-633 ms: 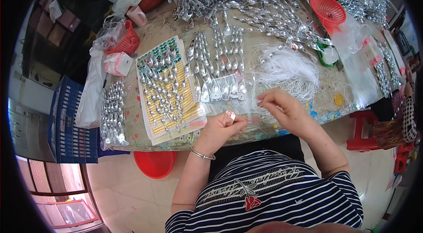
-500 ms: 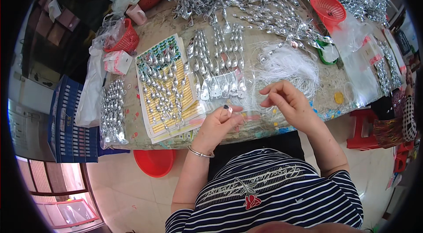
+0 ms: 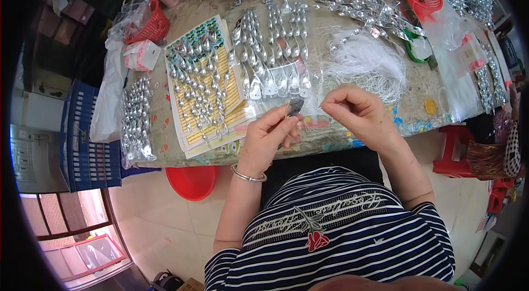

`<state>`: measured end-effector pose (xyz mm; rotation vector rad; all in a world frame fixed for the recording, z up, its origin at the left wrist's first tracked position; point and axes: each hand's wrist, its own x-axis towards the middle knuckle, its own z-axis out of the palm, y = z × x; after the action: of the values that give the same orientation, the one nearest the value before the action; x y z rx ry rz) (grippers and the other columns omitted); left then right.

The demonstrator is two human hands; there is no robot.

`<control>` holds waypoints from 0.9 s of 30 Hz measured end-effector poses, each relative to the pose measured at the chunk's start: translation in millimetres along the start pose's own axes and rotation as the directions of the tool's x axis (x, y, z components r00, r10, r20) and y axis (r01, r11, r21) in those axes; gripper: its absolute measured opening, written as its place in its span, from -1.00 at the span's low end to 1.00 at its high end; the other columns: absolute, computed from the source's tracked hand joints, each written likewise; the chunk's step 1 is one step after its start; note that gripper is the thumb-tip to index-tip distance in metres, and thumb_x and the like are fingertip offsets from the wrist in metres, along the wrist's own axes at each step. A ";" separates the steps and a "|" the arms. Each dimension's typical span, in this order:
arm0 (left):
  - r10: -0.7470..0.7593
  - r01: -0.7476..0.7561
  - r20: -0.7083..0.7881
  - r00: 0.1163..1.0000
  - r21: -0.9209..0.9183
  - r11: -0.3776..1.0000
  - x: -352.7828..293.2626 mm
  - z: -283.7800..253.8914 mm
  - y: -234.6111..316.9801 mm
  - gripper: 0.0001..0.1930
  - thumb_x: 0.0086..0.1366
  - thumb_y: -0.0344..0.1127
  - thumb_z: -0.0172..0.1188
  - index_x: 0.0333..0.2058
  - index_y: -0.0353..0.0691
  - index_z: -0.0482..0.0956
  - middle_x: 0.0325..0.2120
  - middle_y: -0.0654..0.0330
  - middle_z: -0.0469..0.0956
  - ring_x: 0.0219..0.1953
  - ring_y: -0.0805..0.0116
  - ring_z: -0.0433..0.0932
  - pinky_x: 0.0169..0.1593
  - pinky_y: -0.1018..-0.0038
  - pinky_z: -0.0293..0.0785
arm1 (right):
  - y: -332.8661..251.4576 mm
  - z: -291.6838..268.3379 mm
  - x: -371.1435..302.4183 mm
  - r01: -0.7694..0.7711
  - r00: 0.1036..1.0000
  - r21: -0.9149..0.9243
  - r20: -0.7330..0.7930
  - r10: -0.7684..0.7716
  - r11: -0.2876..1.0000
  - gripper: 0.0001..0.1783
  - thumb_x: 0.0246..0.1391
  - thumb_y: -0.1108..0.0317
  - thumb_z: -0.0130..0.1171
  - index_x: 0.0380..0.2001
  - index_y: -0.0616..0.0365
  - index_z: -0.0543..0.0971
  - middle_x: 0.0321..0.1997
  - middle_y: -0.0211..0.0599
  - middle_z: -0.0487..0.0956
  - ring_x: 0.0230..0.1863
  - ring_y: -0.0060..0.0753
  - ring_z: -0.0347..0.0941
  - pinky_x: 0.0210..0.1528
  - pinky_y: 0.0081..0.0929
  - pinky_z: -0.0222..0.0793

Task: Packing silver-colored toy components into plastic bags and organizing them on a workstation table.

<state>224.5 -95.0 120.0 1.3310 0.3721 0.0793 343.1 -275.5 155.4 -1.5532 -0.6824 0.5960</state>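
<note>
Grey pc point(image 3: 296, 106) pinched in L hand point(image 3: 269, 134).

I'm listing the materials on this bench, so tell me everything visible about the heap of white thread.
The white thread lies on the worn table in a loose, tangled heap just beyond the right hand. Its strands are fine, slightly glossy, perhaps synthetic; stray ones fan out around it. Twisted silver strips meet its far edge.
</note>
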 end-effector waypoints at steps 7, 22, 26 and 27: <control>0.063 -0.053 0.043 0.997 -0.200 0.978 3.7 -2.3 -15.0 -0.66 0.30 -0.47 0.11 0.05 -0.37 0.46 -0.33 0.16 0.57 -0.50 0.54 0.42 -0.42 0.64 0.35 | 1.3 15.4 3.2 -0.017 0.998 -0.099 -0.063 0.011 0.995 -0.88 0.11 0.40 0.21 -0.31 0.20 0.61 -0.56 -0.67 0.41 -0.57 -0.89 0.17 -0.54 -0.80 0.09; 0.141 -0.128 0.039 0.989 -0.243 0.962 2.5 -0.1 -17.6 -0.57 0.31 -0.53 0.07 0.16 -0.30 0.32 -0.13 0.14 0.52 -0.43 0.62 0.39 -0.40 0.68 0.38 | 3.2 29.3 15.0 -0.038 0.995 -0.147 -0.097 0.023 0.988 -0.94 0.11 0.46 0.19 -0.36 0.21 0.56 -0.62 -0.70 0.36 -0.60 -0.92 0.14 -0.57 -0.82 0.08; 0.145 -0.139 0.014 0.989 -0.216 0.967 3.3 2.8 -17.0 -0.61 0.30 -0.54 0.09 0.09 -0.29 0.32 -0.13 0.15 0.51 -0.41 0.62 0.41 -0.40 0.69 0.37 | 10.4 30.7 16.5 0.010 0.994 -0.259 -0.101 -0.037 0.966 -0.95 0.09 0.46 0.20 -0.37 0.21 0.55 -0.65 -0.68 0.34 -0.62 -0.90 0.13 -0.59 -0.80 0.09; 0.142 -0.137 0.010 0.990 -0.209 0.968 3.4 3.5 -16.4 -0.63 0.29 -0.55 0.10 0.07 -0.29 0.32 -0.14 0.15 0.50 -0.40 0.62 0.42 -0.40 0.69 0.37 | 8.2 32.6 16.9 0.029 0.992 -0.277 -0.111 -0.062 0.960 -0.94 0.09 0.46 0.20 -0.37 0.21 0.55 -0.66 -0.67 0.34 -0.62 -0.90 0.13 -0.59 -0.79 0.10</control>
<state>226.2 -101.3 104.2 1.1482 0.2413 0.2133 331.8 -241.2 144.6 -1.8099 -0.7315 0.3813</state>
